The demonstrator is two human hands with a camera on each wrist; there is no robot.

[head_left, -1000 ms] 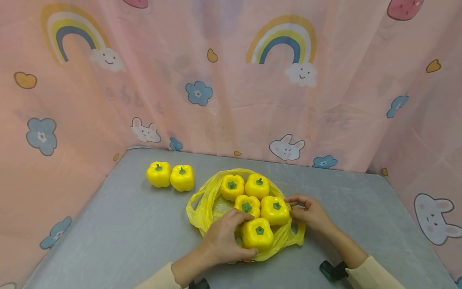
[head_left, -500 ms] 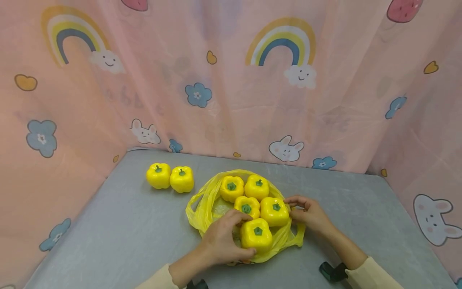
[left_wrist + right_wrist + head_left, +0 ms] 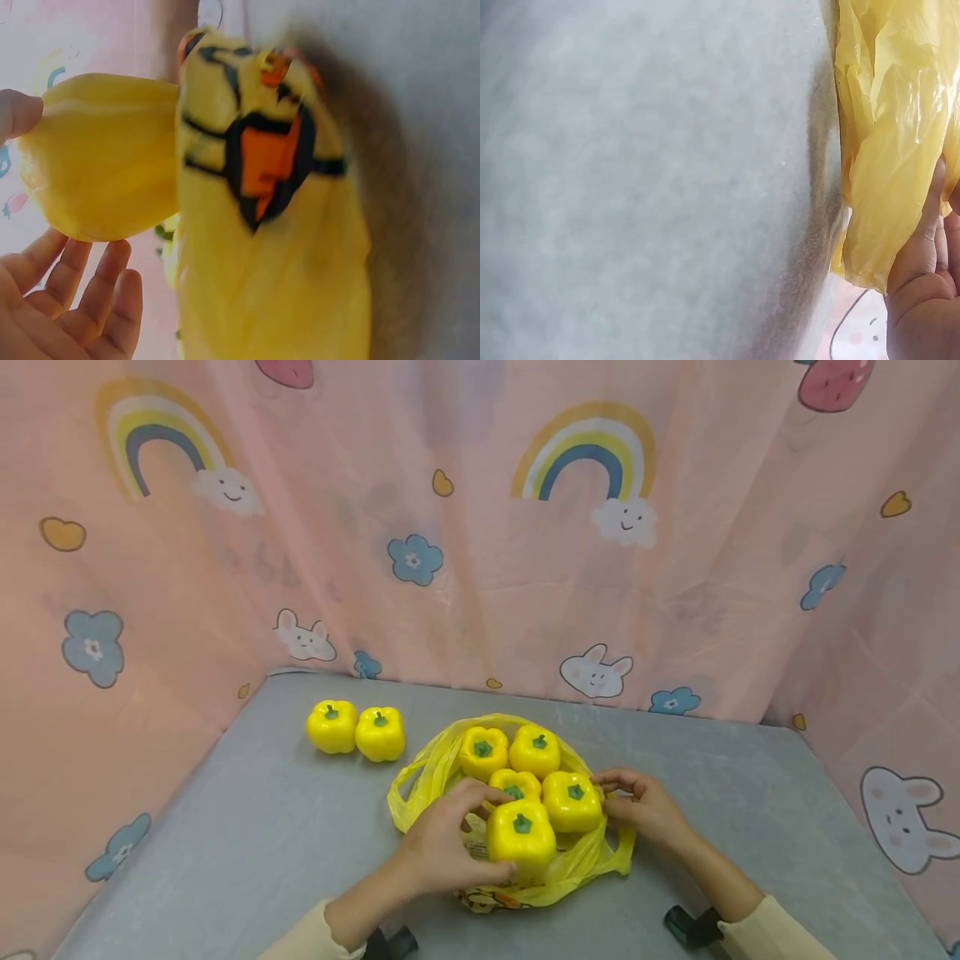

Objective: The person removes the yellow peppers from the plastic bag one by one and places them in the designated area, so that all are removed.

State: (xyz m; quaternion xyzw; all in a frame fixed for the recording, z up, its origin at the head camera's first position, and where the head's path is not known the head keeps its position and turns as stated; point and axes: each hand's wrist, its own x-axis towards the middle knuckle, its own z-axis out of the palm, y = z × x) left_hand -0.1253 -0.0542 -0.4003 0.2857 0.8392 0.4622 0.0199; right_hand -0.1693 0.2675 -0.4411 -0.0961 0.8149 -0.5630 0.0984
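The left hand (image 3: 442,847) is gripping the nearest yellow pepper (image 3: 521,839) between thumb and fingers, at the near side of the yellow bag (image 3: 433,777) on the counter (image 3: 247,860). The right hand (image 3: 648,806) is pinching the bag's right rim; bracing that edge gently should be helping the pepper clear neighbouring peppers (image 3: 572,802) without snagging film.

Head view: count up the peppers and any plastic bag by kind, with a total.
Yellow plastic bag: 1
Yellow peppers: 7 visible (4 in the bag, 1 in the left hand, 2 on the table)
Total: 8
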